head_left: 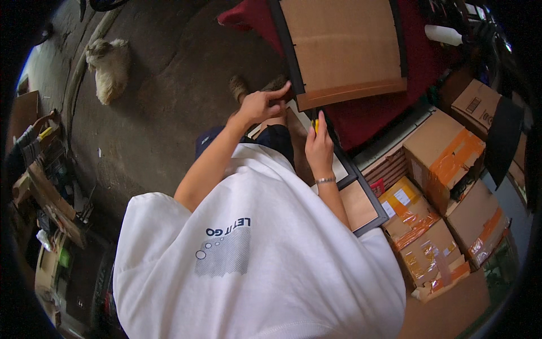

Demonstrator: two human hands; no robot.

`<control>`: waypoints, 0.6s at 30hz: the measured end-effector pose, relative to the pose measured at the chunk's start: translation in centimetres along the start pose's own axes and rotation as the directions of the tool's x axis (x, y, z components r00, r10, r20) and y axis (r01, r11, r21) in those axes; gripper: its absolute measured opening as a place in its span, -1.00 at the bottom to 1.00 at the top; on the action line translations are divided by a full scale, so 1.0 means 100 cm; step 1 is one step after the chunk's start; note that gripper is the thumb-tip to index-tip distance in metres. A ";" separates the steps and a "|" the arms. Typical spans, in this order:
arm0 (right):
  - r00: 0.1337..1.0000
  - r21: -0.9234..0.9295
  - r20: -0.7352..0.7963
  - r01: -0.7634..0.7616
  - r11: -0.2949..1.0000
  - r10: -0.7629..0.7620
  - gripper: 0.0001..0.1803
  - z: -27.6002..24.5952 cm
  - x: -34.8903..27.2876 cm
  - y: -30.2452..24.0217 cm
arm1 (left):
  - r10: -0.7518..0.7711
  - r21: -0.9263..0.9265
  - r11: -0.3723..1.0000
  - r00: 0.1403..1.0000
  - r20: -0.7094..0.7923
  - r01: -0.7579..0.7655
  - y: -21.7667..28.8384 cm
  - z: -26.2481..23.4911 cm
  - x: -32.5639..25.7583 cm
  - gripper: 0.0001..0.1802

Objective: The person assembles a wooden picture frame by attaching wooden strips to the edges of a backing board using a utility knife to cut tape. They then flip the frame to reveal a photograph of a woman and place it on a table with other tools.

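Note:
A picture frame (344,48) with a dark border and a brown backing board lies on a red cloth, back side up. Brown tape (353,93) runs along its near edge. At the frame's near left corner is my left hand (261,107), forefinger stretched toward the border and thumb apart, with nothing held. My right hand (320,148) is closed around a yellow and black cutter (315,123), just below the taped edge. The cutter's upper end is partly hidden against the dark border, so I cannot tell whether it touches the tape.
Red cloth (361,121) covers the surface under the frame. Another dark-edged frame (361,206) lies beside my right forearm. Taped cardboard boxes (443,152) are stacked at the right. A light-furred dog (110,70) is on the floor at the far left; assorted clutter (48,198) lines the left side.

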State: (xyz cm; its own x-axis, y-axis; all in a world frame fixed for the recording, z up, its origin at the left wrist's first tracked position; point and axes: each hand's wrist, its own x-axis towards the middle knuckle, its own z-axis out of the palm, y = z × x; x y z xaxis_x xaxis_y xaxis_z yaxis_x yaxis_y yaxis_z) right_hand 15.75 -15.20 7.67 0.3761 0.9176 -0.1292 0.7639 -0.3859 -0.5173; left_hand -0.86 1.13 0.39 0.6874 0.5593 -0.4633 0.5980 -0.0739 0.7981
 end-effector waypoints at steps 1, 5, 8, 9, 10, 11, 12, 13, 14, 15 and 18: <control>1.000 -0.012 0.028 0.005 1.000 -0.005 -0.39 0.002 0.013 -0.001 | 0.005 0.106 0.994 0.998 0.062 -0.012 -0.008 -0.004 -0.007 -0.27; 0.996 -0.085 0.084 0.018 0.996 -0.011 -0.41 0.013 0.044 0.003 | -0.058 0.224 0.972 0.995 -0.078 0.074 0.004 -0.009 -0.023 -0.25; 0.991 -0.125 0.129 0.042 0.991 -0.026 -0.44 0.013 0.044 0.007 | 0.121 0.166 0.982 0.969 -0.216 -0.086 0.025 -0.012 -0.021 -0.25; 0.988 -0.132 0.148 0.055 0.990 -0.035 -0.45 0.013 0.044 0.006 | 0.217 0.147 0.972 0.943 -0.251 -0.184 0.028 -0.011 -0.019 -0.25; 0.987 -0.136 0.154 0.058 0.989 -0.037 -0.45 0.012 0.045 0.006 | 0.242 0.200 0.959 0.944 -0.224 -0.198 0.029 -0.011 -0.015 -0.26; 0.987 -0.140 0.159 0.060 0.988 -0.037 -0.45 0.011 0.046 0.006 | 0.266 0.252 0.944 0.944 -0.195 -0.214 0.030 -0.012 -0.008 -0.26; 0.986 -0.144 0.165 0.059 0.988 -0.035 -0.46 0.010 0.047 0.004 | 0.287 0.302 0.925 0.944 -0.163 -0.230 0.028 -0.012 -0.002 -0.27; 0.984 -0.151 0.175 0.055 0.987 -0.028 -0.45 0.009 0.048 0.003 | 0.302 0.294 0.925 0.937 -0.176 -0.243 0.026 -0.013 0.000 -0.27; 0.983 -0.158 0.184 0.051 0.986 -0.021 -0.45 0.009 0.050 0.000 | 0.317 0.286 0.923 0.929 -0.189 -0.256 0.023 -0.014 0.002 -0.27; 0.981 -0.165 0.193 0.043 0.985 -0.011 -0.45 0.008 0.050 -0.002 | 0.331 0.279 0.921 0.922 -0.200 -0.270 0.023 -0.014 0.002 -0.28; 0.985 -0.144 0.173 0.043 0.989 -0.018 -0.44 0.010 0.053 -0.004 | 0.284 0.314 0.925 0.938 -0.200 -0.213 0.022 -0.013 0.001 -0.28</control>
State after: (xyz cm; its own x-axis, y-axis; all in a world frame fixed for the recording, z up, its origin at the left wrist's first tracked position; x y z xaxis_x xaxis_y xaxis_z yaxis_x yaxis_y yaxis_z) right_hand 16.92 -10.13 6.38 0.2661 0.9271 -0.2641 0.8470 -0.3556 -0.3950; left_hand 0.03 2.10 2.60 0.7318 0.6688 -0.1311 0.5367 -0.4469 0.7157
